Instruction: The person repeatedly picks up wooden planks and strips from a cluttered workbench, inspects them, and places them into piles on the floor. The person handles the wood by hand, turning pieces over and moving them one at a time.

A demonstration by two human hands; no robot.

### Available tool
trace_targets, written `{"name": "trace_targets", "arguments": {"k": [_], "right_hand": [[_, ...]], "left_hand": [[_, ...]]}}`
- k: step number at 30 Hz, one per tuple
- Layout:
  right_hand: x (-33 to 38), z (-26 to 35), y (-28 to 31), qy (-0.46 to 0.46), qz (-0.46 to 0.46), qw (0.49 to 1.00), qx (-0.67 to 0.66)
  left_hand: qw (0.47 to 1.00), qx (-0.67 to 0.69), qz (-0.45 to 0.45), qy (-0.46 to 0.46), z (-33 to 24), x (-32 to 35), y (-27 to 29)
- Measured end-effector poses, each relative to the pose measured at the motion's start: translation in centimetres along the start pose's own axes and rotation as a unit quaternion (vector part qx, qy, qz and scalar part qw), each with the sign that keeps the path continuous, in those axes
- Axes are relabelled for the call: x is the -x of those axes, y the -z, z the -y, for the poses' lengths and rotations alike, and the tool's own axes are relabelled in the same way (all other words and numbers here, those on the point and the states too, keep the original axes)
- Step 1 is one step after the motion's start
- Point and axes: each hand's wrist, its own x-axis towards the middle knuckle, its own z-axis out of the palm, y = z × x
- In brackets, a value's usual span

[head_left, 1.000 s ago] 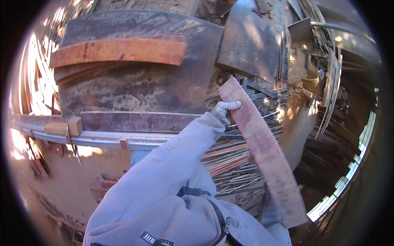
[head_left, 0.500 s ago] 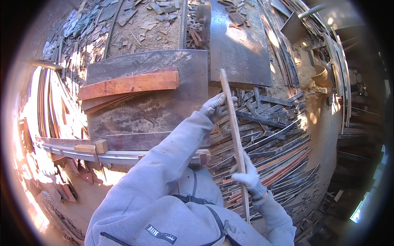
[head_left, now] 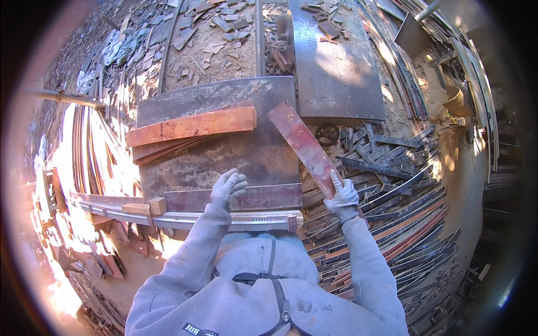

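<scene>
My right hand point(head_left: 342, 197), in a white glove, grips a reddish, worn wooden board point(head_left: 305, 147) near its lower end. The board slants up and left, its far end over the right edge of the dark metal table point(head_left: 224, 162). My left hand point(head_left: 229, 186), also gloved, is held above the front of that table with fingers apart and nothing in it. Beyond it, several orange-brown boards point(head_left: 193, 126) lie stacked on the table. Another reddish board point(head_left: 246, 197) lies along the front, behind a rail with a measuring scale point(head_left: 246, 218).
Two small wood blocks point(head_left: 158, 206) rest at the rail. A second metal table point(head_left: 339, 84) stands far right, with a handwheel point(head_left: 327, 135) below it. Piled wood strips point(head_left: 386, 218) cover the ground at right. Offcuts and sawdust point(head_left: 218, 50) lie beyond the table.
My left hand has let go of the board and moved left over the table. My right hand has turned the board from edge-on to its broad face, its far end swinging left.
</scene>
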Motion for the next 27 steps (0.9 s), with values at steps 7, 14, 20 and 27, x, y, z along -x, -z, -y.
{"name": "trace_targets", "arguments": {"k": [7, 14, 20, 27], "right_hand": [[-0.2, 0.9, -1.2, -0.055, 0.081, 0.995, 0.002], [3.6, -0.3, 2.4, 0.028, 0.007, 1.0, 0.009], [7.5, 0.6, 6.1, 0.125, -0.078, 0.989, -0.016], [7.4, 1.4, 9.8, 0.158, 0.037, 0.986, -0.035]], "left_hand": [[0.99, -0.072, -0.016, -0.123, -0.6, 0.6, -3.4], [0.725, -0.441, -0.121, -0.515, -7.3, -3.7, -12.8], [0.72, -0.394, -0.008, -0.572, -8.6, -5.7, -15.4], [0.664, -0.64, 0.099, -0.373, -12.9, -2.6, -11.2]]}}
